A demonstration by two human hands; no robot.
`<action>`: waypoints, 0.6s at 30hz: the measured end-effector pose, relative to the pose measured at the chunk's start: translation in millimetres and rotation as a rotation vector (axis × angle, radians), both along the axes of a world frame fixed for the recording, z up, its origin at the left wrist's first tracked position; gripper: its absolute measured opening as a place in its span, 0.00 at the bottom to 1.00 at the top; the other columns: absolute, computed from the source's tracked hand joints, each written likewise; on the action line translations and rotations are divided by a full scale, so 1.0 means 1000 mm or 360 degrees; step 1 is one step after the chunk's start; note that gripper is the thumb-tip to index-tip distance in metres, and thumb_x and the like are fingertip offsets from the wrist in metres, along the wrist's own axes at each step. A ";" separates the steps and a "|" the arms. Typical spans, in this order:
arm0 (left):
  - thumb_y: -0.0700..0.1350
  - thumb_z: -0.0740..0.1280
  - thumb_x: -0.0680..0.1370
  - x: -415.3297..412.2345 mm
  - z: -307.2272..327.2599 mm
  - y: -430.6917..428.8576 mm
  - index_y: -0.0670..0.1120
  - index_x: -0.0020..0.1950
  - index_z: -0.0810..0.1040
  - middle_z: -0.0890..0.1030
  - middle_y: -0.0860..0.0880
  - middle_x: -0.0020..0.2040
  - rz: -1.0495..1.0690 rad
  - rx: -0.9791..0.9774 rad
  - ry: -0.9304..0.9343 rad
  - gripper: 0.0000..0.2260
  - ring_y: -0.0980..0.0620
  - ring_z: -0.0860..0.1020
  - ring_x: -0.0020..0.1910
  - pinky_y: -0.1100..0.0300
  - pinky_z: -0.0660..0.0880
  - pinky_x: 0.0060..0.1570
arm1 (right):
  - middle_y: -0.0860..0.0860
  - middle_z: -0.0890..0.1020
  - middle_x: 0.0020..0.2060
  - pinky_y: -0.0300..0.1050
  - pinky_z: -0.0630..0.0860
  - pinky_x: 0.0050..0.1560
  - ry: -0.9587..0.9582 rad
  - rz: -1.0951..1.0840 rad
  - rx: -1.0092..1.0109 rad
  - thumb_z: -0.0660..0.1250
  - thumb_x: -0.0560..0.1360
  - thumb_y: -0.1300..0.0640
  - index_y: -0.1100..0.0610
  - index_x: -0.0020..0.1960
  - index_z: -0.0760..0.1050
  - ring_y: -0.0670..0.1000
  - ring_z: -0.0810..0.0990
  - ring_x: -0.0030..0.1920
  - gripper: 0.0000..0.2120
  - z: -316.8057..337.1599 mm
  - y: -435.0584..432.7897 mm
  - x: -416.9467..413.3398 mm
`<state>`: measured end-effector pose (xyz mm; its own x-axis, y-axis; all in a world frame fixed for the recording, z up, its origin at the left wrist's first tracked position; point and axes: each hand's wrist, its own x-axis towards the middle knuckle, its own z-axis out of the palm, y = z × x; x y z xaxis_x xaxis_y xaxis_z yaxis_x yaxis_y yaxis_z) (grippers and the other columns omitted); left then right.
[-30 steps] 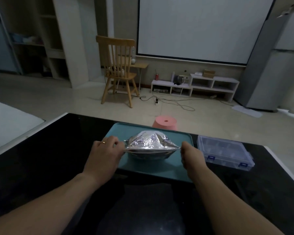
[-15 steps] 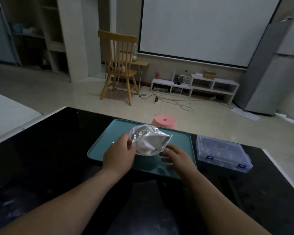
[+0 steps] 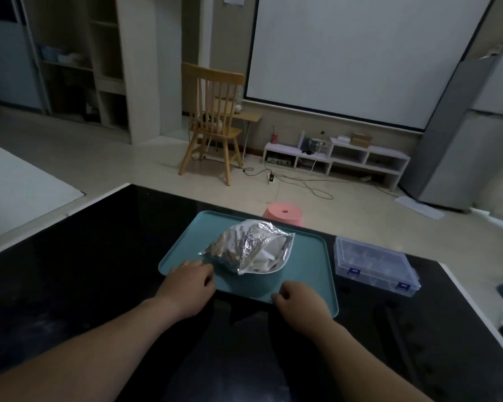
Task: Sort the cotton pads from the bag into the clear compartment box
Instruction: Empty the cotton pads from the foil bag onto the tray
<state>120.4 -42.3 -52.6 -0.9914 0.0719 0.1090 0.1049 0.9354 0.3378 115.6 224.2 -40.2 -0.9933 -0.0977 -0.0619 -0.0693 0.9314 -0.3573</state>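
Left hand (image 3: 186,287): at the near left corner of the tray, fingers curled, just beside the bag's corner; whether it pinches the foil cannot be told.
Right hand (image 3: 301,304): over the tray's near rim, fingers loosely curled, nothing seen in its grasp.
Worktop (image 3: 84,271): black and glossy, carrying the tray and the box side by side.
Tray (image 3: 308,256): teal, rounded corners, lying in front of both hands.
Bag (image 3: 244,248): crumpled silver foil, lying on the tray's middle, its mouth gaping toward the right.
Cotton pads (image 3: 266,258): white, showing in a heap inside the bag's mouth.
Box (image 3: 372,262): clear plastic with blue clasps, lid down, on the worktop just right of the tray; its compartments are too blurred to read.
Stool (image 3: 283,213): pink, on the pale floor just beyond the worktop's far edge.
Chair (image 3: 212,120): wooden, farther back on the floor.
Shelf (image 3: 366,158): low and white, along the far wall, cables trailing before it.
Screen (image 3: 360,53): wide and white, hanging on the wall above the shelf.
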 end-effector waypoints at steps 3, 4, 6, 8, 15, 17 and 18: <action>0.53 0.59 0.80 0.022 0.007 -0.002 0.55 0.42 0.70 0.74 0.55 0.46 -0.0025 -0.0054 -0.0077 0.07 0.51 0.73 0.48 0.54 0.68 0.49 | 0.49 0.79 0.42 0.46 0.72 0.43 -0.0073 0.0034 0.0035 0.63 0.81 0.43 0.51 0.44 0.73 0.53 0.79 0.46 0.13 0.006 0.002 0.025; 0.53 0.60 0.80 0.031 0.009 -0.001 0.55 0.42 0.70 0.74 0.55 0.46 -0.0033 -0.0070 -0.0102 0.08 0.52 0.73 0.48 0.54 0.68 0.48 | 0.49 0.79 0.42 0.46 0.73 0.43 -0.0097 0.0039 0.0031 0.63 0.81 0.44 0.51 0.43 0.73 0.53 0.79 0.46 0.13 0.007 0.002 0.035; 0.54 0.61 0.79 0.049 0.011 -0.001 0.54 0.40 0.70 0.74 0.55 0.44 -0.0039 -0.0092 -0.0137 0.08 0.52 0.74 0.46 0.54 0.70 0.46 | 0.49 0.80 0.44 0.46 0.74 0.46 -0.0139 0.0063 0.0023 0.63 0.81 0.43 0.50 0.43 0.73 0.53 0.81 0.48 0.13 0.009 0.003 0.055; 0.55 0.62 0.78 0.064 0.014 -0.002 0.53 0.39 0.69 0.74 0.54 0.43 -0.0070 -0.0161 -0.0239 0.10 0.51 0.75 0.45 0.55 0.72 0.44 | 0.51 0.82 0.50 0.45 0.74 0.48 -0.0220 0.0125 0.0074 0.64 0.81 0.44 0.50 0.47 0.76 0.54 0.81 0.52 0.11 0.012 0.005 0.071; 0.52 0.63 0.81 0.083 0.072 -0.008 0.48 0.41 0.72 0.79 0.48 0.41 0.0330 0.0309 -0.0148 0.11 0.48 0.76 0.38 0.55 0.69 0.37 | 0.48 0.83 0.41 0.47 0.82 0.45 0.0245 0.0011 -0.0034 0.64 0.81 0.49 0.52 0.45 0.78 0.50 0.82 0.41 0.10 0.055 0.026 0.089; 0.55 0.63 0.82 0.072 0.078 -0.002 0.49 0.47 0.73 0.79 0.48 0.44 0.0471 0.0673 0.0006 0.11 0.48 0.77 0.42 0.55 0.70 0.40 | 0.43 0.82 0.51 0.45 0.82 0.52 0.0342 0.0107 -0.0221 0.65 0.81 0.46 0.47 0.53 0.80 0.44 0.81 0.48 0.08 0.056 0.018 0.084; 0.58 0.62 0.82 0.066 0.077 0.002 0.49 0.50 0.75 0.80 0.48 0.47 0.0451 0.0807 -0.0066 0.13 0.49 0.78 0.45 0.55 0.72 0.44 | 0.41 0.80 0.56 0.46 0.80 0.57 0.0320 0.0190 -0.0291 0.66 0.81 0.43 0.45 0.60 0.79 0.43 0.79 0.53 0.11 0.053 0.011 0.082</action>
